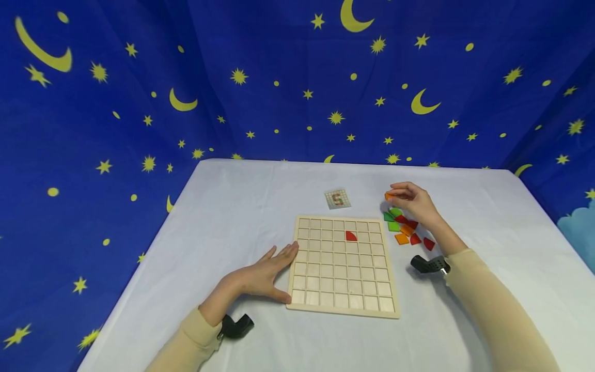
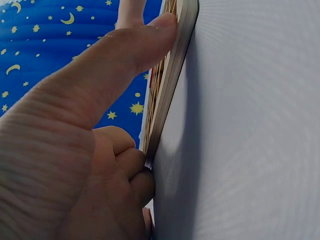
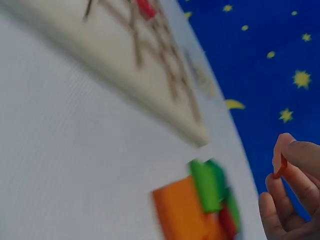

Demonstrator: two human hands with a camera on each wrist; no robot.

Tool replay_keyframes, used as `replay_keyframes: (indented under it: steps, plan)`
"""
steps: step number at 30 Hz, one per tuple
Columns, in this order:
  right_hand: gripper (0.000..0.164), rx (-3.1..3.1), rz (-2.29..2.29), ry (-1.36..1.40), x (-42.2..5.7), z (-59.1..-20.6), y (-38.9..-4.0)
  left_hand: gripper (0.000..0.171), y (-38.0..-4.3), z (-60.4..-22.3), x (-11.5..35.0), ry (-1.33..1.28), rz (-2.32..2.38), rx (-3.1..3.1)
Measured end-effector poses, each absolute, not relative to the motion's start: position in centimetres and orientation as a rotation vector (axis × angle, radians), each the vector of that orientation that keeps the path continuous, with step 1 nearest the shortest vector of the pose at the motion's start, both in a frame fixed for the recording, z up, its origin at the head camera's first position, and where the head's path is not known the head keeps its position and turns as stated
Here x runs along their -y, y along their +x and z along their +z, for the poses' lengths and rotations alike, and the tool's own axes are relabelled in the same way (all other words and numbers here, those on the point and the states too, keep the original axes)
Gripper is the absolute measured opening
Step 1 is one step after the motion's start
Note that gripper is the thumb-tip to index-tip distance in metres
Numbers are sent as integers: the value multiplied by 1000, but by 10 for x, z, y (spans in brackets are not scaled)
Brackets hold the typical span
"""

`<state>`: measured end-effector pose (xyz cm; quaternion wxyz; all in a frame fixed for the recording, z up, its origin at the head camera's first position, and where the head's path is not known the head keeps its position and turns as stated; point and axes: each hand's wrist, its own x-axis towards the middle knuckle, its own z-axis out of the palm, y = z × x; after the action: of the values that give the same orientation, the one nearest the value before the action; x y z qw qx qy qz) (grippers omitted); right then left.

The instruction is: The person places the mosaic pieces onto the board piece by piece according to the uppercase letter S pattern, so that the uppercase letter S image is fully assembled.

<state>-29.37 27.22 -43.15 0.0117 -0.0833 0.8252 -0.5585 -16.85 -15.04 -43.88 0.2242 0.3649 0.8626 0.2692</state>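
A pale wooden grid board (image 1: 346, 263) lies on the table, with one red quarter-round piece (image 1: 351, 236) in a cell of its upper part. My left hand (image 1: 262, 276) rests against the board's left edge, fingers spread and thumb near the lower corner. In the left wrist view the thumb (image 2: 155, 42) lies over the rim. Beyond the board's right side, my right hand (image 1: 418, 205) pinches a small orange piece (image 1: 389, 196) between thumb and fingers. It hovers above a loose pile of green, red and orange pieces, among them a light green square (image 1: 393, 226).
A small pattern card (image 1: 338, 199) with a coloured figure on a grid lies behind the board. Around the table (image 1: 241, 206), covered in white cloth, hangs a blue curtain (image 1: 279, 67) with moons and stars. Black wrist cameras (image 1: 237, 326) sit at both cuffs.
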Motion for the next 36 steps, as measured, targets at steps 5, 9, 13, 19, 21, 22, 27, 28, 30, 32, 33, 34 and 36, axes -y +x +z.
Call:
replay_keyframes:
  steps: [5, 9, 13, 19, 21, 22, 27, 28, 30, 32, 33, 34, 36]
  plan:
    - [39, -2516, -1863, -275, -265, -416, -287, 116, -168, -437, 151, 1026, 751, -2376]
    - [37, -2507, -1902, -312, -256, -408, -282, 116, -168, -437, 151, 1036, 753, -2381]
    - [33, -2477, -1918, -419, -246, -406, -275, 115, -168, -437, 151, 1026, 737, -2383]
    - [30, -2420, -1908, -612, -223, -411, -257, 115, -168, -436, 151, 1028, 753, -2377]
    - [31, -2389, -1911, -669, -216, -414, -252, 114, -167, -436, 151, 1037, 759, -2377]
    - [31, -2374, -1911, -693, -213, -415, -250, 114, -167, -435, 151, 1036, 755, -2379]
    - [33, -2302, -1914, -766, -197, -417, -244, 114, -167, -436, 153, 1047, 748, -2383]
    - [33, -2303, -1910, -775, -194, -416, -243, 114, -167, -436, 153, 1051, 747, -2383]
    - [33, -2311, -1898, -783, -187, -411, -240, 114, -168, -437, 153, 1060, 739, -2381]
    - [32, -2325, -1887, -777, -181, -406, -235, 114, -169, -438, 153, 1066, 726, -2382]
    - [31, -2335, -1878, -772, -178, -403, -233, 115, -169, -438, 153, 1066, 719, -2383]
    - [30, -2343, -1870, -765, -175, -400, -231, 115, -169, -438, 153, 1065, 722, -2381]
    - [29, -2359, -1852, -768, -171, -396, -228, 115, -169, -437, 153, 1064, 714, -2383]
